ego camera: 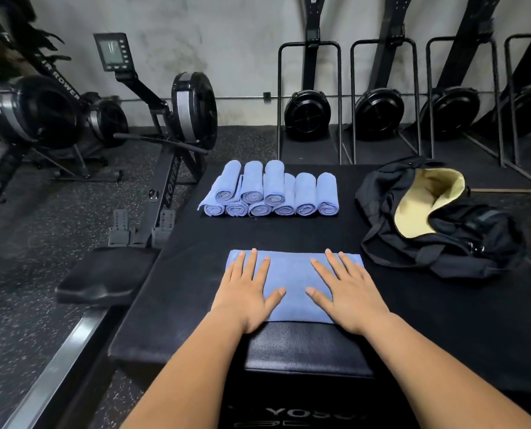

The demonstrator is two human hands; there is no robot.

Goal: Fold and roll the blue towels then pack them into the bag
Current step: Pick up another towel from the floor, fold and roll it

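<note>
A folded blue towel [293, 275] lies flat on the black mat [196, 274] in front of me. My left hand [245, 289] presses flat on its left part, fingers straight and spread. My right hand [347, 292] presses flat on its right part the same way. Farther back, several rolled blue towels [270, 193] sit stacked in two layers. A black duffel bag [437, 224] with a pale yellow lining lies open at the right of the mat.
A black padded box [307, 351] stands under the mat's near edge. A rowing machine [165, 125] and its seat [103, 274] stand to the left on the rubber floor. Upright rowers [378, 113] line the back wall.
</note>
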